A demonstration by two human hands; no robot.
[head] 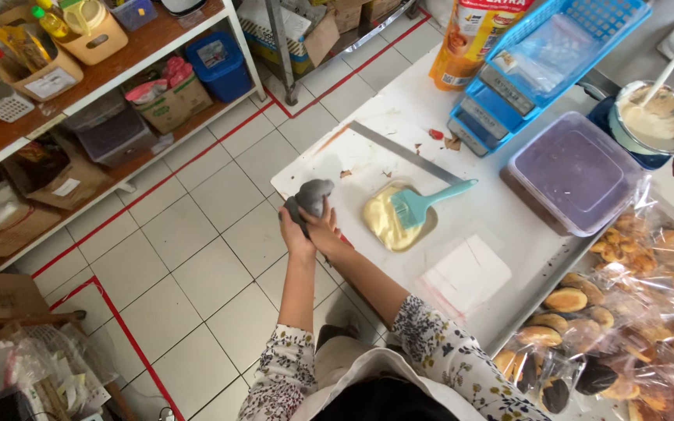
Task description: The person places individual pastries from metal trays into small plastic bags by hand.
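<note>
Both hands meet at the near left edge of the white table (pixel 399 117). My left hand (pixel 296 232) and my right hand (pixel 323 227) are together shut on a crumpled grey cloth (pixel 310 198) held at the table's edge. Just to the right sits a shallow dish of pale yellow spread (pixel 384 222) with a teal silicone brush (pixel 423 203) lying across it. Neither hand touches the dish.
A long metal ruler (pixel 403 152) lies beyond the dish. A blue basket (pixel 544 58), a lidded purple container (pixel 575 171), a bowl of batter (pixel 657 117) and bagged pastries (pixel 626 312) fill the right. Shelves (pixel 95 86) stand left across the tiled floor (pixel 196 257).
</note>
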